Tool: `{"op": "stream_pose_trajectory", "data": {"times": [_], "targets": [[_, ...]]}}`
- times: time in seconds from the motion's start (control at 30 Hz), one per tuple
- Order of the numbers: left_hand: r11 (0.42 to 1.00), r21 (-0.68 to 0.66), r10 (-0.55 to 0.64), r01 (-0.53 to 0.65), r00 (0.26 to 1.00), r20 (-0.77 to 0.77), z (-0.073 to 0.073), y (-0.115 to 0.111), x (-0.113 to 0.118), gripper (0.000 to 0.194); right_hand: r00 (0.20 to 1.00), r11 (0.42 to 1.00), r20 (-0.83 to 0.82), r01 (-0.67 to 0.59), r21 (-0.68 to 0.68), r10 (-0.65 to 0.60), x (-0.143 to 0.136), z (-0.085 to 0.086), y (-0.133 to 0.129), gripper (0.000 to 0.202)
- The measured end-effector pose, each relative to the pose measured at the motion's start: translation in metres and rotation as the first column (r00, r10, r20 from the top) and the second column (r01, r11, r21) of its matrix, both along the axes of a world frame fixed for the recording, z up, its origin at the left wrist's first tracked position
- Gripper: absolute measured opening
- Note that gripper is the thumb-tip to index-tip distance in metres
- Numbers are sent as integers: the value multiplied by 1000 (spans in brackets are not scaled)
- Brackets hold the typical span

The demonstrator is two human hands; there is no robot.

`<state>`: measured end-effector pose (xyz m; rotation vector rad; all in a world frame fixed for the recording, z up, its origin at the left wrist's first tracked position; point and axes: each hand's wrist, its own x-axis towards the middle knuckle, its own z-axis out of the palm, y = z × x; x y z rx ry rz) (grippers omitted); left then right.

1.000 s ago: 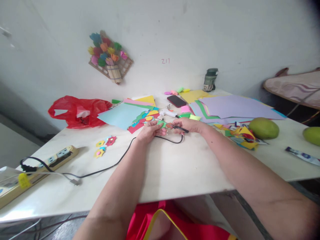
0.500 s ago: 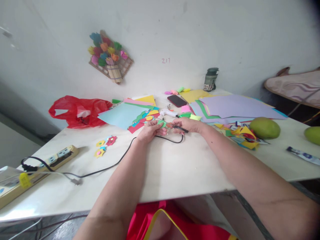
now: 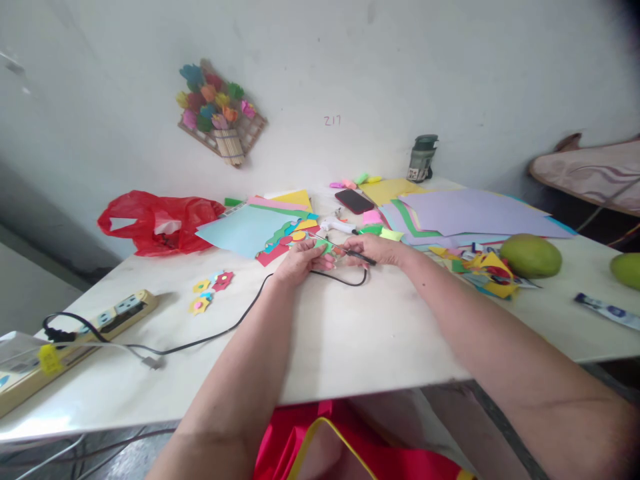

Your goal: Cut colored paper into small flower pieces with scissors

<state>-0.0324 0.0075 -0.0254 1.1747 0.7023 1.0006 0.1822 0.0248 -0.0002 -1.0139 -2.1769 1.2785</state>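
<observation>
My left hand (image 3: 299, 262) pinches a small piece of green paper (image 3: 323, 247) above the middle of the table. From the right, my right hand (image 3: 376, 251) is closed on black-handled scissors (image 3: 361, 257), whose blades point left and reach the green paper. Just beyond my hands lies a white glue gun (image 3: 338, 225). Coloured paper cut-outs, among them a yellow circle (image 3: 299, 236), are beside my left hand. A black cord (image 3: 240, 322) passes under my hands.
A power strip (image 3: 115, 320), paper flowers (image 3: 223, 281) and a red plastic bag (image 3: 190, 220) are on the left. On the right are purple sheets (image 3: 480, 212), paper scraps (image 3: 493, 270), a green fruit (image 3: 531, 256) and a tube (image 3: 607, 311). A phone (image 3: 354, 201) and bottle (image 3: 421, 159) stand farther back.
</observation>
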Motion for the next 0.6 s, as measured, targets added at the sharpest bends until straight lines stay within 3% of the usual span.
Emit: {"op": "stream_pose_trajectory", "data": {"times": [0.6], "targets": [[1000, 1, 5, -5, 1000, -16, 0, -1, 0, 25, 1000, 1000, -4, 15, -26, -15, -1, 1, -1, 27]]}}
